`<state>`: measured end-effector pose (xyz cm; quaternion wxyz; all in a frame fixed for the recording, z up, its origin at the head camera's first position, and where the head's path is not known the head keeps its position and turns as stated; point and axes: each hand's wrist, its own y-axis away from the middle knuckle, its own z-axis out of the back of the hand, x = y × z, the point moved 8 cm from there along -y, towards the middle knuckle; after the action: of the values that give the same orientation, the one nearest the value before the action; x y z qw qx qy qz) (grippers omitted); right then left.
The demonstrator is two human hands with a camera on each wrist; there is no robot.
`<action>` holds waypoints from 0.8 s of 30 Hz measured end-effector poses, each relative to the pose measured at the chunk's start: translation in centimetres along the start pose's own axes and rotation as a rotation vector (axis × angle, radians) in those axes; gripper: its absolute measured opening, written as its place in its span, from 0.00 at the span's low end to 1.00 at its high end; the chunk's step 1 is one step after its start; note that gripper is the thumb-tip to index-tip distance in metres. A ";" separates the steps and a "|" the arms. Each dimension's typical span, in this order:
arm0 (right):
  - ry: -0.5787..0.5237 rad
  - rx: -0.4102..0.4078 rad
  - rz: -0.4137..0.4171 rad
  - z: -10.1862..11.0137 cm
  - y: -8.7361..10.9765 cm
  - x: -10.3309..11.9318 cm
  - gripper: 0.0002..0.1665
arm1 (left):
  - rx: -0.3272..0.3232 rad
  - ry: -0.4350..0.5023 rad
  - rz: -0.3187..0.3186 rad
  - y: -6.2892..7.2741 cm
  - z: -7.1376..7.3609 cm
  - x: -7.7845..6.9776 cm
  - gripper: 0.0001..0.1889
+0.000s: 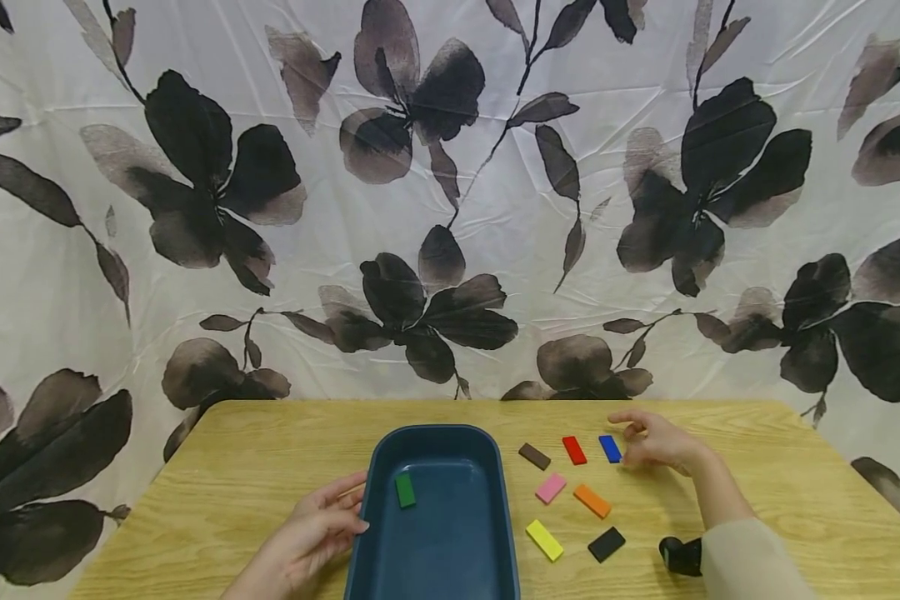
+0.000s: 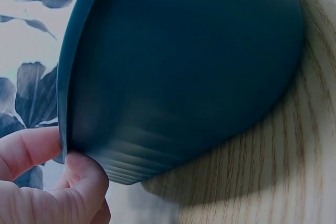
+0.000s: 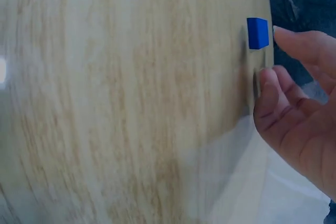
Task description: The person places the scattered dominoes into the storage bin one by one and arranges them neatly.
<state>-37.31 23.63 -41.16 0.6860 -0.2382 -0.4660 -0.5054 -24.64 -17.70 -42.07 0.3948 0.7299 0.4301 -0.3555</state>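
Observation:
A deep teal plastic tray [image 1: 435,546] stands on the table, with a green block [image 1: 405,490] lying inside toward its far left. My left hand [image 1: 318,529] grips the tray's left rim; in the left wrist view the thumb and a finger pinch the rim [image 2: 64,93] between them. Beside the blue block [image 1: 610,448], just to its right, hovers my right hand [image 1: 663,446], its index finger reaching forward and the others bent. Nothing shows between its fingers. In the right wrist view, the blue block [image 3: 258,33] sits a little beyond the fingertips.
Right of the tray lie a brown block [image 1: 534,456], red block [image 1: 574,450], pink block [image 1: 551,488], orange block [image 1: 592,502], yellow block [image 1: 544,540] and black block [image 1: 607,544]. A black wrist device [image 1: 680,556] sits by the right sleeve. Behind the table [image 1: 270,450] hangs a floral cloth [image 1: 525,208].

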 end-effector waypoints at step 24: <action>0.182 -0.060 0.015 -1.3 -0.4 0.3 0.27 | -0.029 -0.022 -0.037 0.1 0.1 -0.3 0.40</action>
<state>-37.15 22.30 -41.59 0.7219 -0.2152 -0.3847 -0.5334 -24.66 -17.90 -41.82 0.4036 0.7121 0.4443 -0.3642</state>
